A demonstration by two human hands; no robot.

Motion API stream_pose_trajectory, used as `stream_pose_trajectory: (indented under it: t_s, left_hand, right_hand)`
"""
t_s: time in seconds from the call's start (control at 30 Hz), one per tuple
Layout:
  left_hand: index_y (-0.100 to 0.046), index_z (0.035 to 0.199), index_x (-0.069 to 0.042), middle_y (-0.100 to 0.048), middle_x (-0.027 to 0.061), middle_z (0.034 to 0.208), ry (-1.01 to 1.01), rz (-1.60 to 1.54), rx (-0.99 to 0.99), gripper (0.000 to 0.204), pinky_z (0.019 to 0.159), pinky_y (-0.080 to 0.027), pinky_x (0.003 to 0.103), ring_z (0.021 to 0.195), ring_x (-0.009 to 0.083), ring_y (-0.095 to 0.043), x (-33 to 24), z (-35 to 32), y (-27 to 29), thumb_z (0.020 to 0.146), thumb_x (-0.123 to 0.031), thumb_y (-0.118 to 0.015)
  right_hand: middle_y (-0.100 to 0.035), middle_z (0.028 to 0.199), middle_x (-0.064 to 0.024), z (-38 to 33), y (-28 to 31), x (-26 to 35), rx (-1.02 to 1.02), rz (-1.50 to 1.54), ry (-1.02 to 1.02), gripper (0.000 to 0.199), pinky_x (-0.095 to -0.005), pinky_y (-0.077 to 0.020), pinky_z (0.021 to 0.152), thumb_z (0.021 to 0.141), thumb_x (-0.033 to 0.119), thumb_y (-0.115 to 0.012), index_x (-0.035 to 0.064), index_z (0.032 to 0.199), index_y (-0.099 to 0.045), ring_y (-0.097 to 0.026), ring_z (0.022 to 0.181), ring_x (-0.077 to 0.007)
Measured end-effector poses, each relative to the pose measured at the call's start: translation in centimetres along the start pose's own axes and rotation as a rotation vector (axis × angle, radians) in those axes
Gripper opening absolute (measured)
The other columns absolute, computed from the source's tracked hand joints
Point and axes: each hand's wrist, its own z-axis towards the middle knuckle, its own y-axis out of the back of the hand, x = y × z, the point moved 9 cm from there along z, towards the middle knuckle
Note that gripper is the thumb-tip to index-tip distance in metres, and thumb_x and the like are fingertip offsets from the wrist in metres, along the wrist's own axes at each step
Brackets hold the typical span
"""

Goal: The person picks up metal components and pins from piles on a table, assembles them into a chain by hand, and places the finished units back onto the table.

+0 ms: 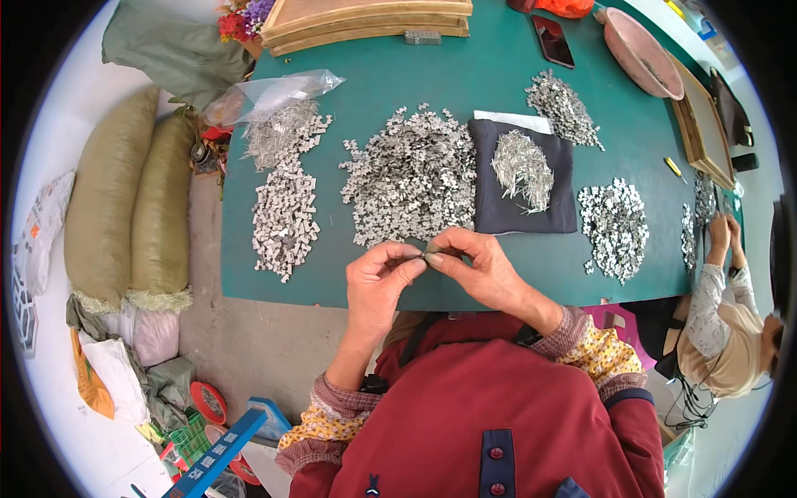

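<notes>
While seated at a green table [581,274], a person in a red top pinches 1 small metal piece [429,251] between both hands at the near edge: left hand [378,278] w/ thumb and forefinger closed on its left end, right hand [477,266] gripping the right end, fingertips touching. Just beyond lies a large heap of silvery metal clips [411,174]; to its right, a dark cloth [523,207] carries a bundle of thin metal pins [523,170]. Stacked clips [285,217] sit at left, a smaller pile [614,226] at right. At far right, a co-worker's hands [724,232] work over more pieces. Olive sacks [133,199] lie on the floor, left.
</notes>
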Motion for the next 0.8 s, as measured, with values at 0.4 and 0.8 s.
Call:
stream_pose_trajectory:
  t_s: [0.4, 0.8]
  left_hand:
    - [-0.057, 0.095, 0.0, -0.064, 0.0123, 0.084, -0.068, -0.191, -0.122, 0.007, 0.056, -0.05, 0.029, 0.064, 0.0188, -0.062, -0.6, -0.3, 3.1, 0.088, 0.002, -0.056]
    - [-0.061, 0.107, 0.005, -0.066, 0.0102, 0.079, -0.02, -0.086, -0.136, 0.018, 0.06, -0.052, 0.026, 0.068, 0.016, -0.065, 1.1, -1.8, 3.5, 0.09, 0.0, -0.062]
  right_hand:
    - [-0.06, 0.08, -0.0123, -1.9, 4.5, -0.2, -0.234, -0.649, 0.245, 0.006, -0.0401, -0.0467, 0.066, 0.085, 0.008, -0.064, 0.0028, 0.086, -0.062, -0.059, 0.072, -0.0327]
    - [-0.051, 0.075, -0.0062, -1.3, -0.3, 1.4, -0.194, -0.968, 0.498, 0.015, -0.037, -0.0408, 0.064, 0.079, 0.014, -0.071, 0.007, 0.08, -0.057, -0.052, 0.066, -0.0248]
